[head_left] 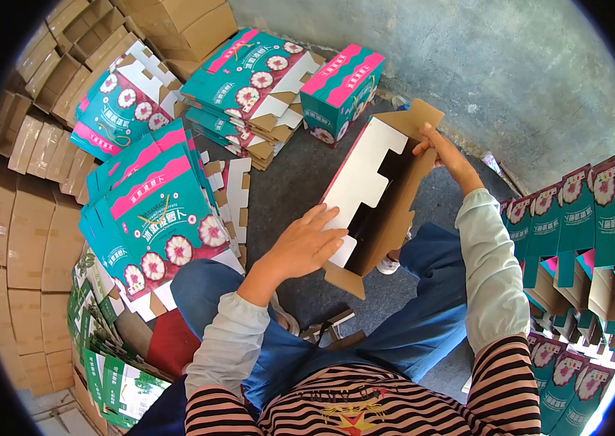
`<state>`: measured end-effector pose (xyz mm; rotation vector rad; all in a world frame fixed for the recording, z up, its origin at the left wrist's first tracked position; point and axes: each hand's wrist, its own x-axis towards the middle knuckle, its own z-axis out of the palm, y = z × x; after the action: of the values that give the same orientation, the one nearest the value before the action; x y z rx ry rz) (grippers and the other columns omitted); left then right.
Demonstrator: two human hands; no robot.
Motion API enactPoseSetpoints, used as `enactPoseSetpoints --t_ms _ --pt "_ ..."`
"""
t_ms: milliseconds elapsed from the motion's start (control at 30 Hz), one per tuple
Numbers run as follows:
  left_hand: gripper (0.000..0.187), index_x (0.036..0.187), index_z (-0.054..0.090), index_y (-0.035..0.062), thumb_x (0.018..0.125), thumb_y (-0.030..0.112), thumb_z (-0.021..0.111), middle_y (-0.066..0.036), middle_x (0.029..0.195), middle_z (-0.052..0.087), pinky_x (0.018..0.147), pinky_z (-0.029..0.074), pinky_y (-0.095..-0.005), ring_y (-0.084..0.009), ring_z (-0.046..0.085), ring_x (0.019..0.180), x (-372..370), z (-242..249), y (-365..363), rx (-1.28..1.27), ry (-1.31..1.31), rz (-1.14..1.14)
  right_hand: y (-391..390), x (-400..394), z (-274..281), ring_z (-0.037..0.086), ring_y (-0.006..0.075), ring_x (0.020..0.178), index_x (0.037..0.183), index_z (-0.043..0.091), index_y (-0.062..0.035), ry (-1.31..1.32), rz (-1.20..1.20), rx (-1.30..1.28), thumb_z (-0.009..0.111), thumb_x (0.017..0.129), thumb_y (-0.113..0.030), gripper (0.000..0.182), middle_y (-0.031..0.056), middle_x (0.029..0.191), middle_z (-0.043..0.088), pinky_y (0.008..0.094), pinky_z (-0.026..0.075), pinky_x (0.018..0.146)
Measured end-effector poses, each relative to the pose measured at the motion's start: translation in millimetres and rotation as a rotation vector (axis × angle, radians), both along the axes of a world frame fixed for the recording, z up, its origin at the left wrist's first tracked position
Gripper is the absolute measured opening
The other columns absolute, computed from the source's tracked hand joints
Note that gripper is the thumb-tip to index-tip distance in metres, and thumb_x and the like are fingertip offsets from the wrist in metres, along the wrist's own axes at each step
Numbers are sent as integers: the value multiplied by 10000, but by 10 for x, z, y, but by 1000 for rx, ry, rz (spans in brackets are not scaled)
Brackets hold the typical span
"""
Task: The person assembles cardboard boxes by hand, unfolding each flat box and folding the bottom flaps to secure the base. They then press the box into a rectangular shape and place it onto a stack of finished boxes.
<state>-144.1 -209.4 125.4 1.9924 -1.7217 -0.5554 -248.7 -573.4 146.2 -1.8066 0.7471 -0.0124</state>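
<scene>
Left hand [306, 243]: flat on the white panel of a half-folded carton [374, 190]
Right hand [444, 154]: grips the carton's far brown flap
Flat stacks [158, 211]: teal-pink, at left and ahead
Finished box [341, 93]: on the floor [289, 185]
Upright boxes [576, 218]: at right

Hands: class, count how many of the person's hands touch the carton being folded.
2. The left hand presses on the white panel of the carton; the right hand grips its far top flap.
</scene>
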Motion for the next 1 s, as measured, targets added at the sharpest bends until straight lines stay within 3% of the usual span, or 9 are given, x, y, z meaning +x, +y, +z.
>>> enactPoseSetpoints --t_ms 67,267,333,533,633,733,833,900,1000 --pt "370 1221 575 122 863 163 489 -139 1455 317 1086 244 -410 -347 237 1353 130 -58 5 20 124 -41 -34 -11 -32 573 162 842 1372 356 -23 0 -20 18 333 856 -692 845 66 976 607 296 435 759" --pt "424 1206 577 94 791 176 549 -131 1447 340 1095 213 -439 -331 207 1376 251 -29 127 27 247 -128 -9 -57 -20 570 174 876 1374 353 -33 -48 -65 47 344 862 -671 818 80 1039 610 313 437 777" --pt "453 1208 571 83 784 240 589 -133 1438 354 1087 219 -451 -330 222 1370 168 33 136 16 158 -81 -53 -52 -56 566 181 885 1371 355 -31 -52 -60 46 363 855 -672 824 89 1078 604 316 435 780" --pt "593 1260 503 44 796 393 622 -145 1374 417 1051 235 -499 -327 309 1314 -154 -48 -3 1 -73 197 -35 5 -79 543 211 1008 1363 358 -21 -119 -290 -158 582 804 -558 806 126 1181 564 323 438 793" --pt "602 1290 463 43 811 379 604 -146 1317 455 1026 240 -537 -335 347 1275 -377 -98 -102 -75 -210 316 -23 7 -145 509 246 1107 1317 437 -18 -270 -314 -304 630 794 -458 711 154 1233 537 332 406 929" --pt "546 1290 451 54 824 301 592 -171 1260 476 1004 252 -561 -344 369 1248 -557 -123 -178 -155 -313 398 -71 -71 -61 458 273 1192 1201 569 -11 -225 -10 -160 575 825 -480 601 163 1220 555 350 304 1033" --pt "494 1254 478 43 822 253 593 -189 1253 469 1009 259 -552 -344 379 1241 -677 -171 -235 -182 -416 403 -75 -88 23 468 275 1184 1045 671 -11 -93 169 -104 476 854 -551 605 169 1173 586 364 253 1063" --pt "451 1220 504 32 821 224 589 -197 1252 464 1014 261 -545 -345 386 1235 -731 -301 -284 -211 -516 361 17 -94 86 472 281 1179 979 695 -18 -47 116 -175 412 852 -610 668 179 1150 596 373 239 1071" --pt "390 1163 542 16 822 203 573 -203 1263 454 1021 262 -535 -356 391 1228 -871 -334 -337 -238 -370 298 30 -80 56 488 284 1160 937 706 -15 -37 82 -232 346 847 -666 750 187 1111 613 383 240 1071"
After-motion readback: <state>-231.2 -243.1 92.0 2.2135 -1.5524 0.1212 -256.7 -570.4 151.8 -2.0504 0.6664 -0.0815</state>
